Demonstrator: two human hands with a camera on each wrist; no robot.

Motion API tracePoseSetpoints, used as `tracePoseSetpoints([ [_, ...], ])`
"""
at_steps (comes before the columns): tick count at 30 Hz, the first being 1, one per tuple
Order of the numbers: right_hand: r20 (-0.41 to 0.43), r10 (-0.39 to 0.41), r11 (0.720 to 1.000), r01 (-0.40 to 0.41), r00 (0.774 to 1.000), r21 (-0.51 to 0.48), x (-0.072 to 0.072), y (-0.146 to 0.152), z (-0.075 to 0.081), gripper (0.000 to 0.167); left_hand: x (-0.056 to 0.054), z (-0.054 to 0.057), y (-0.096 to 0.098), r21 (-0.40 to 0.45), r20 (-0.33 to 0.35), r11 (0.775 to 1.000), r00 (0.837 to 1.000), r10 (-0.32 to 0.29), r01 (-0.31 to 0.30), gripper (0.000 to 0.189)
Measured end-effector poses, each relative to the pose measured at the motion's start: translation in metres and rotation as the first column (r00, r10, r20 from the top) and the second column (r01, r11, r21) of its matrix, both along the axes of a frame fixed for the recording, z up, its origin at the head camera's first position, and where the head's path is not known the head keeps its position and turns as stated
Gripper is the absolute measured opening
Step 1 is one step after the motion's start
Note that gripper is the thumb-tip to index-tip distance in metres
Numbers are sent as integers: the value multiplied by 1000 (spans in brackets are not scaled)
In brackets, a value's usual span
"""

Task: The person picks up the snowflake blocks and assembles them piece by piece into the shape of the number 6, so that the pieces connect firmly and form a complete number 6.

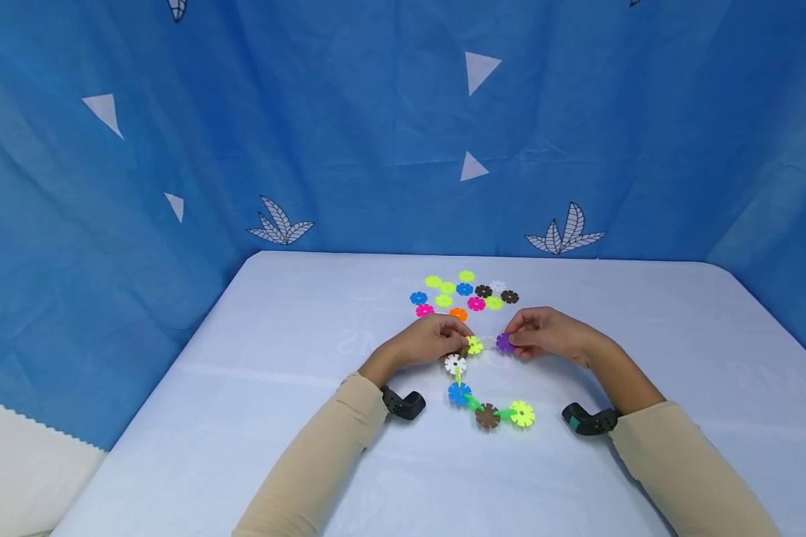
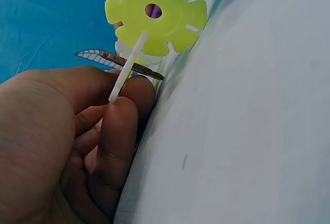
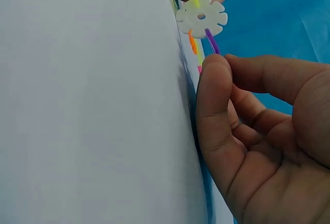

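A curved chain of slotted plastic snowflake discs lies and hangs between my hands. My left hand [image 1: 433, 339] pinches it at a brown disc [image 2: 149, 72], beside a white disc [image 2: 128, 69] seen edge-on. My right hand [image 1: 551, 333] pinches a purple disc [image 1: 505, 343] between thumb and fingertip. In the right wrist view the purple disc's edge meets a slot of a pale white disc [image 3: 201, 17], which joins a yellow disc [image 1: 473, 345] nearer the left hand. The chain's other end runs through a blue disc [image 1: 460, 393] and a brown one to a yellow-green disc [image 1: 522, 414].
Several loose discs lie toward the back of the white table [image 1: 295, 321], including an orange disc [image 1: 458, 315] just beyond the left hand. A blue patterned curtain [image 1: 389, 149] stands behind the table. Each wrist wears a black band [image 1: 406, 405].
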State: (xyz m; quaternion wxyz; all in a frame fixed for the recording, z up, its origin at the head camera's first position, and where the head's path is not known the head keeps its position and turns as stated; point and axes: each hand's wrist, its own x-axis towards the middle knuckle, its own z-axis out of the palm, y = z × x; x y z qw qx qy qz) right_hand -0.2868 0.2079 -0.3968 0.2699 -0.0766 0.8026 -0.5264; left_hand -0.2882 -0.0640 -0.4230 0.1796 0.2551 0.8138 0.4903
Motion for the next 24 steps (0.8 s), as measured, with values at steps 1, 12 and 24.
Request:
tracePoseSetpoints([
  [1, 0, 1, 1000, -1, 1000, -1, 0, 0, 0, 20, 0, 0, 0, -1, -4, 1000, 1000, -2, 2, 18],
  [12, -12, 13, 999, -14, 1000, -51, 1, -5, -2, 15, 0, 1, -1, -7, -5, 1000, 1000, 1, -1, 17],
  [24, -60, -15, 1000, 14, 998, -12, 4, -13, 0, 14, -3, 0, 3, 23, 47, 999, 998, 42, -43, 15],
])
